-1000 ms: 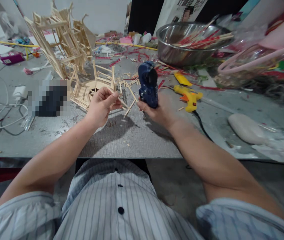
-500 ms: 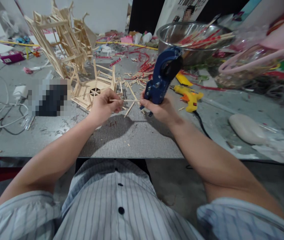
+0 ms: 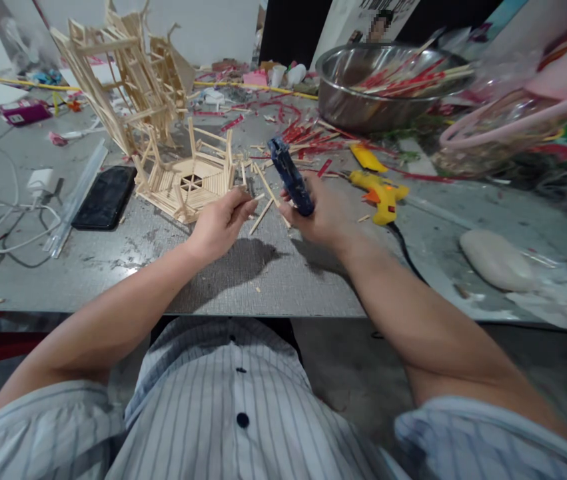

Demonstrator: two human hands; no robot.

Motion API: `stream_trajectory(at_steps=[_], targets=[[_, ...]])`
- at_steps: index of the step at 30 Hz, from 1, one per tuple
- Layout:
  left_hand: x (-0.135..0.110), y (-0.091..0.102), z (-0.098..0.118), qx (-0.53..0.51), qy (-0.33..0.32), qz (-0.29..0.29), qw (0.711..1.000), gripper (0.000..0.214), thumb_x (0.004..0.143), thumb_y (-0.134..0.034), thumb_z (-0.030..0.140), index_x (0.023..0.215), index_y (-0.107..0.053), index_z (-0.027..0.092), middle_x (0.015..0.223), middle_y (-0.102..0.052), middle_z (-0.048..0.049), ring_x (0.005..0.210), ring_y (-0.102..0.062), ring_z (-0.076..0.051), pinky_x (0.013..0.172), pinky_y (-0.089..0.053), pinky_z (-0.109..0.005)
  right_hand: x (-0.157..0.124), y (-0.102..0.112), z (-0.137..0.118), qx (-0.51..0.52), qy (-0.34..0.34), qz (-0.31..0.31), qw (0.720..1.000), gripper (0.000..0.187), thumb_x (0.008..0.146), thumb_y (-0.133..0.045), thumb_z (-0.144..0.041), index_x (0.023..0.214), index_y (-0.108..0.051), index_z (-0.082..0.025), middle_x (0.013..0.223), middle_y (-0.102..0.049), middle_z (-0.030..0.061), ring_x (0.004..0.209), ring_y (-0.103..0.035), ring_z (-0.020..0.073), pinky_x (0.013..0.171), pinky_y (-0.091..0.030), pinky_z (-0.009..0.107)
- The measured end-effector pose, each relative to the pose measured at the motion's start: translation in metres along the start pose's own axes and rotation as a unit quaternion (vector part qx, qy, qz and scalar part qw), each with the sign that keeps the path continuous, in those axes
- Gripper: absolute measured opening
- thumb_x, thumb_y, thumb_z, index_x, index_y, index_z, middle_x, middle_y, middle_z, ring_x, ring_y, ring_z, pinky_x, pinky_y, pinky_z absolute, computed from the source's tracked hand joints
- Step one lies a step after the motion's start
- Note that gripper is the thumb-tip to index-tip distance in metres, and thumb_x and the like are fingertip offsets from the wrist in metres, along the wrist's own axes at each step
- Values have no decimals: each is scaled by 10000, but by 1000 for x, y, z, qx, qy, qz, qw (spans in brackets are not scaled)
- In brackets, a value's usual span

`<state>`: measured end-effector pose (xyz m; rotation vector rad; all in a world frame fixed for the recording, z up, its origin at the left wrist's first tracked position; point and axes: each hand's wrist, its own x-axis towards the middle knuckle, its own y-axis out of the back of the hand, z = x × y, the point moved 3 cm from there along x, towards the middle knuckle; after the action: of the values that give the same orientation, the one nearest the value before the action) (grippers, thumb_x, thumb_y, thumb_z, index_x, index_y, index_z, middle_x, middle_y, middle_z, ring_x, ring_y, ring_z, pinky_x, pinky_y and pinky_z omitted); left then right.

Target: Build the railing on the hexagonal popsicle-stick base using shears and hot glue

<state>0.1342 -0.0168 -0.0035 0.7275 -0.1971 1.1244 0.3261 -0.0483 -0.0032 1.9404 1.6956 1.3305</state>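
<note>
The left hand [image 3: 226,223] has its thumb and fingers pinched together on a thin wooden stick [image 3: 259,197]. Only a small end pokes out, so I cannot tell how long it is. The stick is up in the air, between the two hands, and the left hand is much nearer to it. Its long way runs to the right and a little away from the body, so its end points toward the right hand [image 3: 320,210].

The right hand is wrapped around a blue cutter [image 3: 290,175]. The cutter's long way goes up, away from the body and over to the left. There is a gap between the stick's end and the right hand. I cannot tell if the cutter's blades are apart.

Two loose sticks [image 3: 262,216] lie on the table [image 3: 243,287] in that gap, one end resting by the other. The low stick model [image 3: 194,183] is just past the left hand, on the left side. I cannot tell if they touch. The yellow glue gun [image 3: 380,193] is to the right of the right hand.

Half a second ago, the stick went straight across from one hand to the other, and the cutter leaned right with its wide side showing. Now it leans left and looks thin, and the left hand is a bit closer to the body.
</note>
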Motion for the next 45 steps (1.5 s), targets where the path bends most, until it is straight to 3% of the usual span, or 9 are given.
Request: stream_trajectory(at_steps=[4,7,19,24,31,40,45], targets=[[1,5,3,-33,-33,51,998,249,899,-588,382,722,-528,218,602,-431,23,554,-380,-120,553,-345,-269,2,0,10,-89,19,4,996,503,720,-599,-303,1213,-521,-245,1151,-656,121,1041,-633,314,887,-508,495],[2,5,4,-47,-41,57,996,266,879,-605,382,690,-517,216,598,-407,22,565,-364,-119,549,-346,-263,2,-3,12,-113,28,-9,993,573,688,-637,-266,1248,-516,-258,1194,-642,117,1086,-618,336,914,-503,525],[2,6,0,-71,-42,44,996,267,840,-669,310,630,-542,206,622,-421,12,619,-456,-136,657,-477,-312,1,-3,8,-128,30,-21,991,591,691,-628,-248,1268,-496,-260,1234,-626,124,1125,-602,350,936,-492,548],[1,6,-3,-56,-48,40,996,293,869,-635,403,661,-570,208,621,-441,3,656,-502,-154,665,-493,-322,1,-4,6,-136,33,-23,990,570,696,-643,-260,1252,-521,-255,1213,-634,133,1124,-601,354,940,-489,547],[1,5,-11,-34,-136,38,989,432,932,-475,579,780,-616,200,658,-498,-14,627,-499,-147,620,-480,-322,1,-5,5,-183,48,-34,981,551,730,-593,-263,1274,-512,-233,1228,-636,132,1130,-610,344,915,-512,536],[1,5,-11,-14,-129,28,991,443,939,-440,595,874,-652,211,693,-559,-29,659,-551,-167,634,-499,-326,1,-2,-4,-207,14,-64,976,552,730,-564,-252,1282,-544,-246,1218,-664,106,1111,-624,336,914,-513,512],[1,5,-10,-16,-124,33,992,460,935,-437,607,861,-653,208,640,-501,-16,657,-537,-166,648,-503,-327,0,0,-10,-210,-16,-83,974,548,729,-567,-258,1277,-560,-236,1206,-675,108,1108,-628,334,929,-500,494]])
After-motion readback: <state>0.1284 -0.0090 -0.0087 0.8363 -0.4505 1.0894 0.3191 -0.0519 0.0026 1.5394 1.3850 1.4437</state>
